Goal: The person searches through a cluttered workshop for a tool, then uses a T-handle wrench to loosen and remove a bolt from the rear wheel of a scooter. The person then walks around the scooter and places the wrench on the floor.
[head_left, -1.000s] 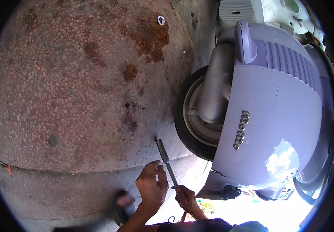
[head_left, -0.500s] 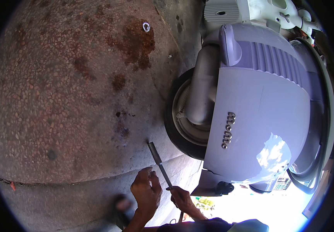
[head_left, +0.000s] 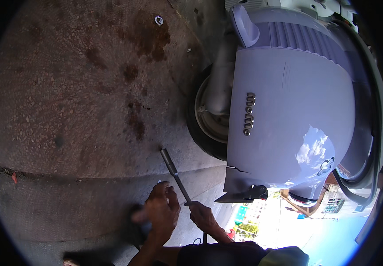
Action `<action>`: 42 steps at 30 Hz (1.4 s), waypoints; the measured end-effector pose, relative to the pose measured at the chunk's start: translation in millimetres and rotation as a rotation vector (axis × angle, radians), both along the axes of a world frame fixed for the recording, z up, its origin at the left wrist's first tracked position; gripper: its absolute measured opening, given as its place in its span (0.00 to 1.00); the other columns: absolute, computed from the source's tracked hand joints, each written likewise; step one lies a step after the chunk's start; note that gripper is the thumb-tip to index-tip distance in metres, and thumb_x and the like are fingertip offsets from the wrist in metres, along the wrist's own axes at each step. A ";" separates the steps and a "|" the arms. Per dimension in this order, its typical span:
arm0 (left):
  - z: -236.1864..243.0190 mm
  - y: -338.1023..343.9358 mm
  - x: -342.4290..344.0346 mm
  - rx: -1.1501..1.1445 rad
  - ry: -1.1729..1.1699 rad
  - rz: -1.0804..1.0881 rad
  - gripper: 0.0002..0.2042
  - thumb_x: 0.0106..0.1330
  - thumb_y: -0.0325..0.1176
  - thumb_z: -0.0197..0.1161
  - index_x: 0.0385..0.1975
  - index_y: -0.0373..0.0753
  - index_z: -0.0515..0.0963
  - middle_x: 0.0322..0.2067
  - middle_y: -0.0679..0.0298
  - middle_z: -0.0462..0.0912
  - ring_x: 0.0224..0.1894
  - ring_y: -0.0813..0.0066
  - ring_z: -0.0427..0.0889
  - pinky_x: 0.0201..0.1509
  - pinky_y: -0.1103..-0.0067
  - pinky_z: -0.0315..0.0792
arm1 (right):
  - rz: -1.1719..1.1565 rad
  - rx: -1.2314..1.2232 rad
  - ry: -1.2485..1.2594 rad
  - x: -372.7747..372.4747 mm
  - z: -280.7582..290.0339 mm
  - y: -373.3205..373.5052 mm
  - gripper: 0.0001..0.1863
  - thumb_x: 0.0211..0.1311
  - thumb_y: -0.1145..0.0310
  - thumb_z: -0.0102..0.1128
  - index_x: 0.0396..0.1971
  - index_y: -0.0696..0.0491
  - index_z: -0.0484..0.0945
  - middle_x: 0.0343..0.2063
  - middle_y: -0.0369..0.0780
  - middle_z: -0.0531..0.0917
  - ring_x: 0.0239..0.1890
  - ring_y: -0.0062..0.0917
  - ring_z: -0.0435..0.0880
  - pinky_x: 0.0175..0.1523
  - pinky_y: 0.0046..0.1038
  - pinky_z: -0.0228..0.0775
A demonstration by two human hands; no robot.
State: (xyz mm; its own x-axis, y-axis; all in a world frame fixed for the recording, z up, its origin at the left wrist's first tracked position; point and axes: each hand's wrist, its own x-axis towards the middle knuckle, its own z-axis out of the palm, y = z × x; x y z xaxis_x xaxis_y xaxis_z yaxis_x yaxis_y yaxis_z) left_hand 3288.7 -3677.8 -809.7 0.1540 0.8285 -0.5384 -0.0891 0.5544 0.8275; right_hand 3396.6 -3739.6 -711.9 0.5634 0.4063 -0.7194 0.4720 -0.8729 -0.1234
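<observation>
My right hand (head_left: 202,216) is wrapped round a grey metal rod (head_left: 181,186) with a thicker cylinder at its far end. The rod slants up and left over the pavement, its tip apart from the wheel. Just left of it is my left hand (head_left: 161,212), fingers curled and partly blurred, off the rod. A small pale spot shows by its fingertips; I cannot make out what, if anything, it holds. Right of the rod, a lilac scooter (head_left: 284,93) appears sideways in the picture, its black-tyred wheel (head_left: 200,119) toward the pavement.
Speckled pavement (head_left: 36,115) with dark brown stains (head_left: 154,40) spreads over the left. A grooved edge (head_left: 58,178) crosses it, with a small red scrap (head_left: 14,177) beside it. A pale ring-shaped piece (head_left: 158,20) lies farther up. Another white vehicle (head_left: 329,8) stands behind the scooter.
The whole view has shifted, so the scooter and pavement sit higher and slightly left. Both hands also appear a little higher, with the rod still in my right hand.
</observation>
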 end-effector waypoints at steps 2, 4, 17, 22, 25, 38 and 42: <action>1.9 -4.4 -1.6 0.009 -0.007 -0.025 0.06 0.55 0.25 0.56 0.31 0.34 0.73 0.26 0.52 0.78 0.25 0.58 0.79 0.29 0.70 0.72 | -0.012 0.019 0.019 -0.4 -1.6 -2.8 0.17 0.65 0.61 0.44 0.43 0.59 0.71 0.13 0.32 0.67 0.17 0.13 0.65 0.22 0.20 0.59; 1.9 -9.5 -2.9 0.041 -0.012 -0.059 0.07 0.56 0.28 0.56 0.34 0.34 0.72 0.28 0.55 0.79 0.26 0.61 0.79 0.29 0.72 0.72 | -0.039 -0.053 0.006 1.3 -7.6 -5.7 0.18 0.63 0.60 0.47 0.44 0.59 0.70 0.14 0.35 0.69 0.17 0.18 0.68 0.24 0.24 0.62; 15.5 61.8 -23.0 0.212 -0.057 0.244 0.04 0.60 0.26 0.53 0.31 0.32 0.72 0.20 0.62 0.76 0.20 0.82 0.73 0.23 0.85 0.66 | 0.396 0.037 0.028 25.5 -58.0 -14.9 0.37 0.59 0.63 0.54 0.60 0.61 0.44 0.24 0.52 0.77 0.30 0.44 0.80 0.36 0.40 0.68; 4.1 64.1 -14.9 -0.012 -0.353 0.210 0.04 0.61 0.25 0.51 0.31 0.31 0.72 0.22 0.64 0.75 0.23 0.82 0.72 0.26 0.85 0.67 | 0.482 0.008 0.070 35.8 -71.0 -17.3 0.39 0.60 0.65 0.52 0.62 0.59 0.38 0.35 0.60 0.75 0.37 0.50 0.77 0.43 0.41 0.66; -6.9 62.3 -8.7 0.014 -0.387 0.291 0.06 0.54 0.22 0.51 0.31 0.32 0.72 0.19 0.62 0.74 0.20 0.80 0.71 0.23 0.82 0.67 | 0.463 0.021 0.062 30.2 -64.1 -19.3 0.29 0.61 0.66 0.50 0.58 0.60 0.50 0.35 0.59 0.75 0.37 0.52 0.76 0.42 0.40 0.66; 34.7 84.5 -89.8 0.502 0.299 -0.390 0.09 0.52 0.22 0.58 0.34 0.34 0.72 0.22 0.56 0.77 0.26 0.56 0.80 0.27 0.69 0.72 | 0.230 0.259 0.118 10.8 -39.3 -45.8 0.11 0.62 0.66 0.49 0.37 0.58 0.68 0.16 0.42 0.71 0.20 0.26 0.71 0.25 0.29 0.63; 68.7 104.0 -153.9 0.852 0.630 -0.555 0.24 0.52 0.21 0.60 0.50 0.37 0.62 0.44 0.52 0.70 0.40 0.55 0.77 0.33 0.68 0.76 | 0.249 0.343 -0.052 21.2 -8.0 -64.1 0.13 0.58 0.65 0.54 0.38 0.59 0.74 0.17 0.45 0.76 0.21 0.28 0.76 0.28 0.30 0.66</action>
State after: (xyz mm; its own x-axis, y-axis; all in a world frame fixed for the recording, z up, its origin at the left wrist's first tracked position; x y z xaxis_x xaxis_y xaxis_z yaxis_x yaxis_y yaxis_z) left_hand 3134.8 -3573.8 -741.0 0.5102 0.8590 0.0427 0.5419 -0.3597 0.7596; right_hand 3417.9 -3803.7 -719.8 0.4499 0.7450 -0.4925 0.6762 -0.6444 -0.3571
